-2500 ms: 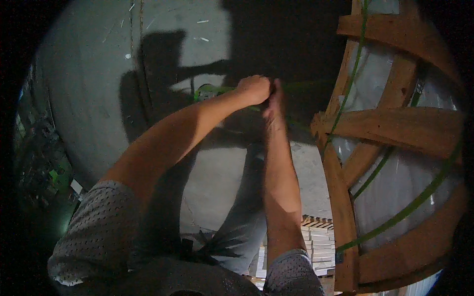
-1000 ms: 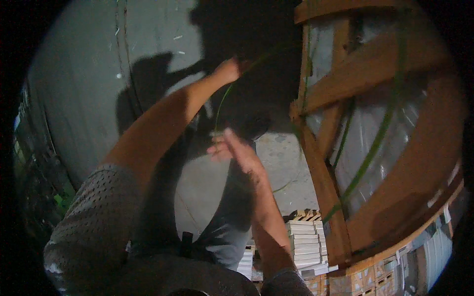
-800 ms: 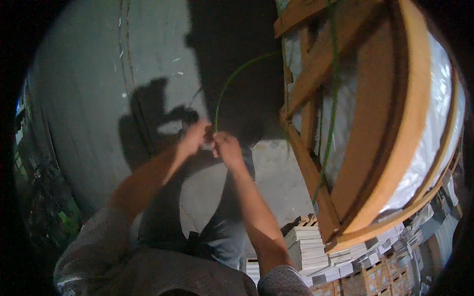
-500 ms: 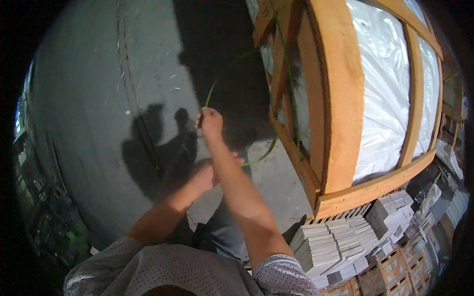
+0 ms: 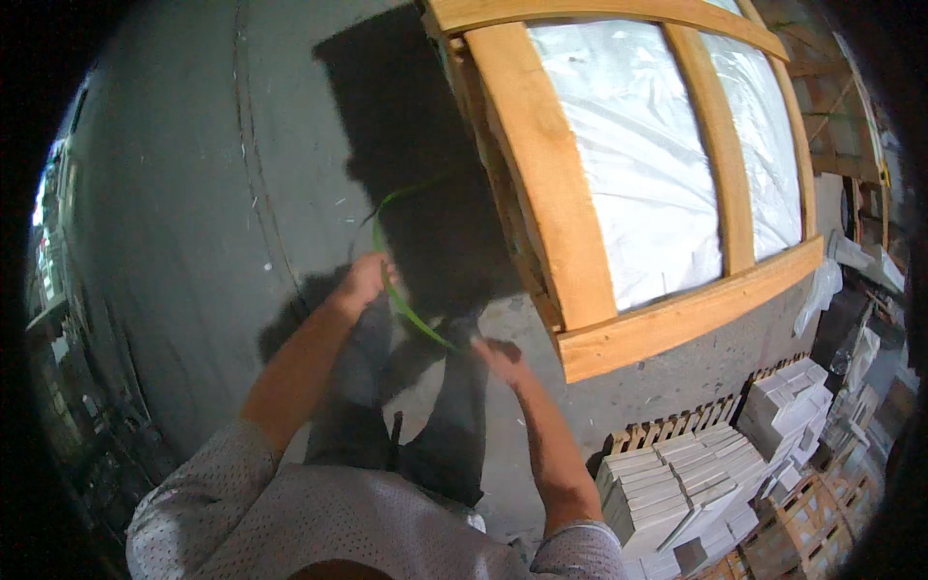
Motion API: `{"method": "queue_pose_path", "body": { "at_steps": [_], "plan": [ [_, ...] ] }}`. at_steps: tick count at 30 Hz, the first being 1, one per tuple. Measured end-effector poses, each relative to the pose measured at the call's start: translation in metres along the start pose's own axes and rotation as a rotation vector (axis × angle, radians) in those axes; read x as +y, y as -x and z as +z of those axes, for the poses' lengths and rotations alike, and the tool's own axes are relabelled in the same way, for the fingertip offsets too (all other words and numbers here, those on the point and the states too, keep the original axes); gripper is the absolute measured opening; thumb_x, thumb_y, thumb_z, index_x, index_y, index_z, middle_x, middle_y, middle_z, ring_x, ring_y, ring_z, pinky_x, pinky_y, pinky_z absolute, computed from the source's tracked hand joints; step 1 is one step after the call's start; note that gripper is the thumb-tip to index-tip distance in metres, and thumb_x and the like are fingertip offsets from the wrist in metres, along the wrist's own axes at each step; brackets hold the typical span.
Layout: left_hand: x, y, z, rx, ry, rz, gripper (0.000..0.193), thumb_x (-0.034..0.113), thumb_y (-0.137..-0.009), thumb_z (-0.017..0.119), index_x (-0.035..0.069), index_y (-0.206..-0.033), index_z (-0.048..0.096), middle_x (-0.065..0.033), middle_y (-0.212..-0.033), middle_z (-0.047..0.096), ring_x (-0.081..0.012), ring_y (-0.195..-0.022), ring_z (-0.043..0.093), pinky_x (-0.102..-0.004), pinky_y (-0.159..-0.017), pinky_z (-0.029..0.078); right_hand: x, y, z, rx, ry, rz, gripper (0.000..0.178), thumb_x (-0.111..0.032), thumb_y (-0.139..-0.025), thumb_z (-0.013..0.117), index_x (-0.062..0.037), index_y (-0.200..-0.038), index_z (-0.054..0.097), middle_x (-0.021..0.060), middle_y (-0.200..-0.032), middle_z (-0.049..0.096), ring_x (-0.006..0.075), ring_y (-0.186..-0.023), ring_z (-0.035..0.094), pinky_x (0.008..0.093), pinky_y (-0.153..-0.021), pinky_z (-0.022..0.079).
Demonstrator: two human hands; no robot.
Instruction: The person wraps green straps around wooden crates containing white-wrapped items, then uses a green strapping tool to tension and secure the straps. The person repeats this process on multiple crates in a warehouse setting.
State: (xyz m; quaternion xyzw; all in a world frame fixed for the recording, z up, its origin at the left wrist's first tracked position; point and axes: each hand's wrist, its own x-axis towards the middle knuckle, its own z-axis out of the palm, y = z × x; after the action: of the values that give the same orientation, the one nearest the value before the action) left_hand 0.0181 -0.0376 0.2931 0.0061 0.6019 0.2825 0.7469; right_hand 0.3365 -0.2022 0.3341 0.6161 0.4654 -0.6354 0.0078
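Right fingers [image 5: 485, 347] drawn back beside green strap [image 5: 418, 322], grip unclear, left fingers [image 5: 373, 263] pinching it

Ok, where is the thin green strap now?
In the head view, the thin green strap curves past the left hand toward the right hand, left of the brown wooden crate.

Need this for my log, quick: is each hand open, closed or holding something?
Left hand: closed, holding the green strap.
Right hand: near the strap; blurred, so open or closed cannot be told.
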Motion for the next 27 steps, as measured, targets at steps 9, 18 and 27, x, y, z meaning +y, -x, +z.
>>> {"method": "queue_pose_path", "body": {
  "at_steps": [9, 18, 27],
  "plan": [
    [0.012, 0.009, 0.117, 0.298, -0.37, -0.108, 0.011, 0.017, -0.092, 0.039, 0.011, -0.082, 0.041, -0.0045, -0.062, 0.041, -0.0179, -0.048, 0.037, -0.0363, -0.047, 0.033, 0.094, 0.183, -0.062, 0.063, 0.301, 0.078, 0.058, -0.059, -0.086, 0.049, -0.0045, -0.094, 0.066, 0.0202, -0.089, 0.067, 0.0381, -0.088, 0.063, 0.0461, -0.08, 0.049],
    [0.014, 0.006, 0.165, 0.196, -0.211, -0.147, 0.009, 0.01, -0.089, 0.041, 0.011, -0.08, 0.038, -0.0075, -0.065, 0.039, -0.0197, -0.047, 0.037, -0.0372, -0.044, 0.031, 0.086, 0.322, -0.128, 0.563, 0.627, 0.092, 0.023, -0.028, -0.082, 0.064, -0.0059, -0.09, 0.062, 0.0109, -0.083, 0.063, 0.0317, -0.093, 0.058, 0.0424, -0.089, 0.041],
    [0.028, 0.024, 0.21, 0.231, 0.045, -0.11, 0.006, 0.012, -0.095, 0.04, 0.008, -0.094, 0.036, -0.0095, -0.076, 0.041, -0.019, -0.05, 0.041, -0.0312, -0.043, 0.039, 0.012, 0.336, -0.25, 1.543, 0.762, 0.13, 0.015, -0.009, -0.085, 0.057, -0.0044, -0.099, 0.06, 0.0129, -0.096, 0.061, 0.0327, -0.096, 0.056, 0.0444, -0.088, 0.042]
  ]
}}
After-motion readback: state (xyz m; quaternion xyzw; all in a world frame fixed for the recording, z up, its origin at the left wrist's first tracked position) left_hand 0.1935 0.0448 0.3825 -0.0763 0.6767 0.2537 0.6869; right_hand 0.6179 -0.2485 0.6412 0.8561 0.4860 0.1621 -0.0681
